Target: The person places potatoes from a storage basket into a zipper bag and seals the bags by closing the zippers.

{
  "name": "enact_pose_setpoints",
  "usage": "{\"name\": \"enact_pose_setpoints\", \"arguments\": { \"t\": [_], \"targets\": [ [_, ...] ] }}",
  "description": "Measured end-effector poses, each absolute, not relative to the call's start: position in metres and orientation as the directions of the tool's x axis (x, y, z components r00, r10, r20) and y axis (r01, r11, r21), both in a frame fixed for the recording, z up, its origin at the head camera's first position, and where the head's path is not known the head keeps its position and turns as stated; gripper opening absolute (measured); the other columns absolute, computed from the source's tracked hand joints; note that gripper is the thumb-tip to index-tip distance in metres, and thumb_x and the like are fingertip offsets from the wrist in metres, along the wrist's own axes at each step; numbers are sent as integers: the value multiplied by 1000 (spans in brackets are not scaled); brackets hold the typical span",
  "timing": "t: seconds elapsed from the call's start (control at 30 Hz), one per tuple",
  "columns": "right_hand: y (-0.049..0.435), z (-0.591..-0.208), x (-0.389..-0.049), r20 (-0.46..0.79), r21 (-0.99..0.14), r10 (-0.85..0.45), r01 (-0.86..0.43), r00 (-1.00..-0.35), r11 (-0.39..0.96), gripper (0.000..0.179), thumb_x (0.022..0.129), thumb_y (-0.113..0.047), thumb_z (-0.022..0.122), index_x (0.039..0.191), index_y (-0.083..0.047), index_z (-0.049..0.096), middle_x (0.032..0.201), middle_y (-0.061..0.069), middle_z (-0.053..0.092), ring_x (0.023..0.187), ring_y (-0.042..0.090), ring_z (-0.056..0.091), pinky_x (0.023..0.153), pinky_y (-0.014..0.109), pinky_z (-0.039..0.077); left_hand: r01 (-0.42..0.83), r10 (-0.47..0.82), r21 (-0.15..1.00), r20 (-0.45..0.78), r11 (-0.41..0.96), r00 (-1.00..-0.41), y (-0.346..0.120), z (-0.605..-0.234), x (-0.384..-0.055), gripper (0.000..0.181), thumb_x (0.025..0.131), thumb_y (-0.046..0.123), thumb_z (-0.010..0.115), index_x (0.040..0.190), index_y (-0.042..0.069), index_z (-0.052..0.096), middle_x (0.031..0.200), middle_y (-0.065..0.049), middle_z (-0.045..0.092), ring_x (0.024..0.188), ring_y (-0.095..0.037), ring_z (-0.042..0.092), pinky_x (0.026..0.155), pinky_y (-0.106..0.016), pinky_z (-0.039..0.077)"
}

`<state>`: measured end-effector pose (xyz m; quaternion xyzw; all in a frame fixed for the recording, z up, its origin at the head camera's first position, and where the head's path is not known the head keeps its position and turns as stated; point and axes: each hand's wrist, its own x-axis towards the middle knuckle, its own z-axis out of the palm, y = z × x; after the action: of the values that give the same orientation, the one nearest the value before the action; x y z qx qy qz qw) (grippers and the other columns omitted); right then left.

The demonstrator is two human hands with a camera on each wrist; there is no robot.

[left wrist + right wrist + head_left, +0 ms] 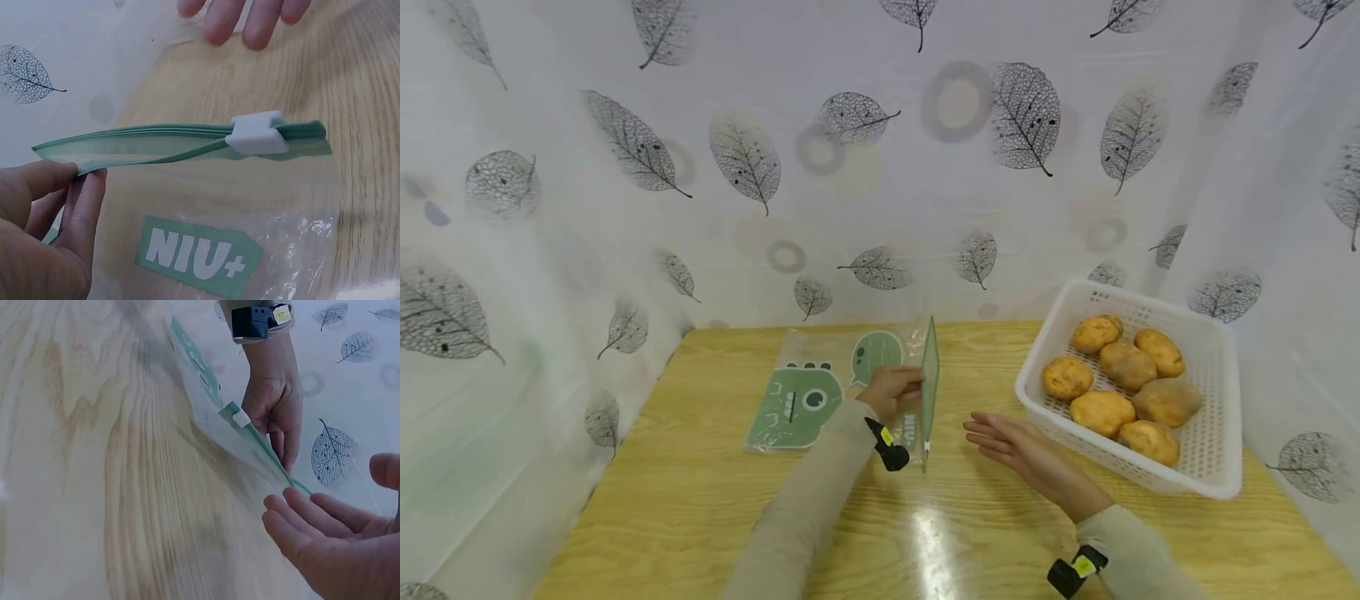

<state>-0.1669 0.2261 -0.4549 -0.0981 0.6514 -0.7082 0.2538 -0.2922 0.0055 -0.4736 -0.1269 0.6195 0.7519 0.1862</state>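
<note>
A clear zipper bag (842,404) printed with a green cartoon figure lies on the wooden table, its green zip edge raised at the right. My left hand (891,390) pinches one lip of that edge between thumb and fingers. In the left wrist view the mouth gapes near the left hand (50,219), and a white slider (257,133) sits toward the other end. My right hand (1026,454) is held to the right of the bag, fingers straight, holding nothing. From the right wrist view, the right hand (337,531) appears close to the zip edge; contact is unclear.
A white perforated plastic basket (1228,400) with several potatoes (1103,412) stands at the right of the table (685,483). Behind it hangs a pale curtain (925,208) with a leaf print, which also covers both sides.
</note>
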Motion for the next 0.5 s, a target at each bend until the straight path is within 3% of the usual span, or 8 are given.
{"name": "enact_pose_setpoints", "arguments": {
  "t": [0.5],
  "targets": [
    [196, -448, -198, -210, -963, -341, 254, -916, -92, 58, 107, -30, 31, 149, 8, 17, 152, 28, 24, 139, 37, 30, 116, 41, 33, -436, 168, 888, -411, -148, -896, -3, -464, -294, 25, 89, -3, 65, 113, -10, 64, 80, -9, 70, 65, -11, 65, 71, -24, 61]
  ]
}}
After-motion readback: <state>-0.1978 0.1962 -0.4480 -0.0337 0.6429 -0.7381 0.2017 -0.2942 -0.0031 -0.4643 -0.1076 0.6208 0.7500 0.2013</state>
